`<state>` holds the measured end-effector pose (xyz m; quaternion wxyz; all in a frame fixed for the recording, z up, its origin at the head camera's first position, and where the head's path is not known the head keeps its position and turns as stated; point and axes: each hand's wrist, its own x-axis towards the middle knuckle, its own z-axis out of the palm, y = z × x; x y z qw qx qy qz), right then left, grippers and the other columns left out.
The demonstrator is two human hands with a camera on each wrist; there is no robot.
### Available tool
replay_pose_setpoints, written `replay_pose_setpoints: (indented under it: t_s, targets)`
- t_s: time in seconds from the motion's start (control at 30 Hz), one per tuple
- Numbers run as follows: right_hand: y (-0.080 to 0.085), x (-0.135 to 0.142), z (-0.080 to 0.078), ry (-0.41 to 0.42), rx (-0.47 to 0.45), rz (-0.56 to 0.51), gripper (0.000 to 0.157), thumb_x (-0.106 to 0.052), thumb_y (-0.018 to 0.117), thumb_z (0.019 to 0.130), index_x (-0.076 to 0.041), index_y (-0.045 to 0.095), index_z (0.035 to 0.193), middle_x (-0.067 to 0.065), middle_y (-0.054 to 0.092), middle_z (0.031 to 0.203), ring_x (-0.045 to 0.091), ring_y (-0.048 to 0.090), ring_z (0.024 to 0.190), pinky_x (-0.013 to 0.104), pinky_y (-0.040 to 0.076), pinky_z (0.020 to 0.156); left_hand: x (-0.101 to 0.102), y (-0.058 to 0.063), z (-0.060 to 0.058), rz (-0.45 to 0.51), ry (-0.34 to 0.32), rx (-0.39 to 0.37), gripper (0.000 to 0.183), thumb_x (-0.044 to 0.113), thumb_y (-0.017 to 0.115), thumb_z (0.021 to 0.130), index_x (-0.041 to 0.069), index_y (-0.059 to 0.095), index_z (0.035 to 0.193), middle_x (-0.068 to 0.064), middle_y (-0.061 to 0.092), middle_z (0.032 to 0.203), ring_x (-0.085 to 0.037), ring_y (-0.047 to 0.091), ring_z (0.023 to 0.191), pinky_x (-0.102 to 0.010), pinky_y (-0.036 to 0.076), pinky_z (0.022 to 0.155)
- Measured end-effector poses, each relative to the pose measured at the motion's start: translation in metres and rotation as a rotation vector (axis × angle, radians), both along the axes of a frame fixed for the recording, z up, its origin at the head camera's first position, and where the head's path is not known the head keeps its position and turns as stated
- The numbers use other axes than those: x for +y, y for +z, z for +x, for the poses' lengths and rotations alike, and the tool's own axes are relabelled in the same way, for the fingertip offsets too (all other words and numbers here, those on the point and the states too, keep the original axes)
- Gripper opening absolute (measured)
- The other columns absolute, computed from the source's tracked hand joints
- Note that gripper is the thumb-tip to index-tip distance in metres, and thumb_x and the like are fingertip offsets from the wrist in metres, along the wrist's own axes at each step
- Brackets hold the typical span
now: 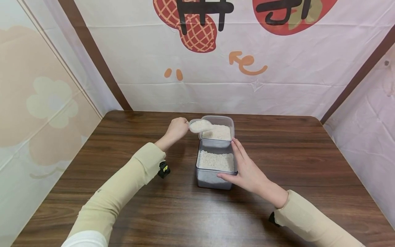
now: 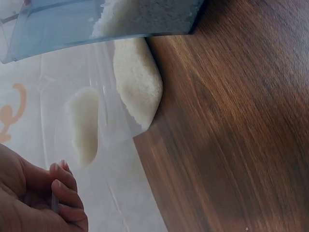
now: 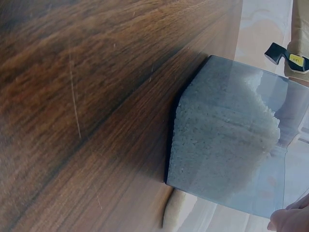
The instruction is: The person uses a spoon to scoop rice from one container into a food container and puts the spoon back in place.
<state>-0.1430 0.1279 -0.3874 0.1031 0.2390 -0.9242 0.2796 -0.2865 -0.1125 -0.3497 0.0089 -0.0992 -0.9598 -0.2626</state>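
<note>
My left hand (image 1: 178,127) grips the handle of a clear scoop (image 2: 84,128) heaped with white rice. The scoop is held over the left side of a clear plastic container (image 1: 233,127) at the back, which has rice (image 1: 220,132) in it. Nearer to me stands a grey-blue transparent box (image 1: 213,180), partly filled with rice (image 1: 216,161). At that box's right side, my right hand (image 1: 250,173) holds it, thumb across the near rim and fingers reaching along to the far right corner. In the right wrist view, a fingertip (image 3: 280,220) shows at the box's rim.
Both containers stand one behind the other on a dark wood-grain table (image 1: 287,154), near its back edge. A printed cloth (image 1: 216,92) hangs behind the table, with more cloth at the sides. Black wrist devices (image 1: 164,169) sit at both sleeves.
</note>
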Motion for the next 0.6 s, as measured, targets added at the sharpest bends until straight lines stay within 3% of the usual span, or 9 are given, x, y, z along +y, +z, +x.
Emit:
replay_pose_setpoints:
  t_s: [0.2, 0.43, 0.6]
  targets:
    - [0.0001, -0.0001, -0.0002, -0.001, 0.006, 0.000, 0.104, -0.051, 0.070, 0.074, 0.005, 0.015, 0.143, 0.014, 0.011, 0.152, 0.029, 0.026, 0.134, 0.043, 0.034, 0.099, 0.0018, 0.0017, 0.0004, -0.045, -0.010, 0.029, 0.030, 0.007, 0.036, 0.089, 0.001, 0.056, 0.069, -0.012, 0.057, 0.074, -0.027, 0.051, 0.074, -0.040, 0.045, 0.071]
    - [-0.0002, 0.0003, -0.0009, 0.007, 0.013, 0.000, 0.105, -0.050, 0.070, 0.074, 0.005, 0.015, 0.143, 0.015, 0.012, 0.151, 0.029, 0.026, 0.133, 0.043, 0.034, 0.100, 0.0005, 0.0024, -0.0019, -0.071, -0.015, 0.036, 0.031, 0.009, 0.037, 0.091, -0.005, 0.064, 0.085, -0.018, 0.064, 0.088, -0.031, 0.058, 0.085, -0.042, 0.046, 0.076]
    - [-0.0005, 0.0005, -0.0010, 0.003, 0.010, -0.001, 0.104, -0.051, 0.070, 0.074, 0.005, 0.016, 0.143, 0.014, 0.012, 0.151, 0.028, 0.026, 0.134, 0.043, 0.034, 0.100, 0.0011, 0.0060, -0.0010, -0.098, -0.033, 0.062, 0.030, 0.008, 0.037, 0.091, -0.004, 0.063, 0.082, -0.018, 0.063, 0.082, -0.028, 0.056, 0.075, -0.043, 0.048, 0.071]
